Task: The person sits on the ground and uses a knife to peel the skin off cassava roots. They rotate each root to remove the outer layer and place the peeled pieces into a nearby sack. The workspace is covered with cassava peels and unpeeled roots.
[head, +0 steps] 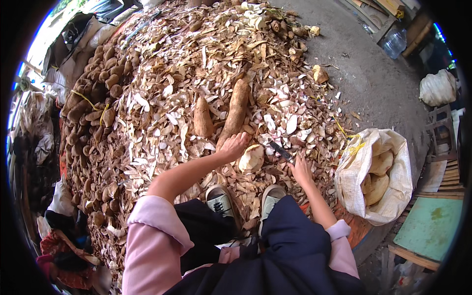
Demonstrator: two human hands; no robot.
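Observation:
My right hand (pixel 301 170) grips the handle of a dark-bladed knife (pixel 282 152), its blade pointing up and left over the peelings. A partly peeled, cream-coloured root tuber (pixel 251 159) sits between my hands. Just above and left of it is my left hand (pixel 235 146) with its fingers curled; whether they hold anything is hidden. Beyond that hand lies a long unpeeled brown tuber (pixel 238 103), its lower end partly covered by the hand. A shorter unpeeled tuber (pixel 202 118) lies left of the long one.
Peelings (pixel 173 96) cover the ground around my shoes (pixel 220 202). Many unpeeled tubers (pixel 99 81) are heaped at left. At right stands an open white woven sack (pixel 350 177) holding pale tubers (pixel 378 186). Farther right are a green board (pixel 429 225) and a plastic water bottle (pixel 394 43).

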